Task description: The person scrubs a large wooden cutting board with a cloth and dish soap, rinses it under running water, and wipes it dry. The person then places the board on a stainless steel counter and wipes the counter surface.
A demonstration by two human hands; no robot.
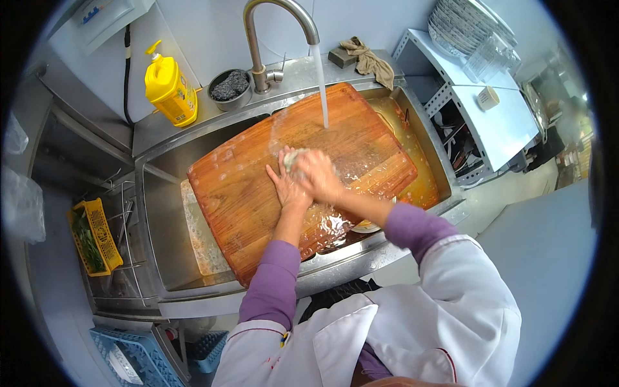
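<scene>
A wet wooden cutting board [251,193] lies aslant across the steel double sink [162,213]. My left hand [286,186] rests on its surface, fingers spread. Partly overlapping it, my right hand [319,176] is blurred and grips a pale, crumpled cloth or pad [291,157]; which of the two cannot be made out. From the curved steel faucet [281,7], a stream of water [320,87] falls onto the board beyond my hands. Water glistens and splashes on the board's near right part.
Cloudy orange water [420,167] stands in the right basin. Behind the sink are a yellow pump bottle [171,89], a metal bowl [232,99] with a dark scouring pad, and a brown rag [370,58]. Stacked plates [464,29] top the right shelf. A yellow basket [104,242] sits left.
</scene>
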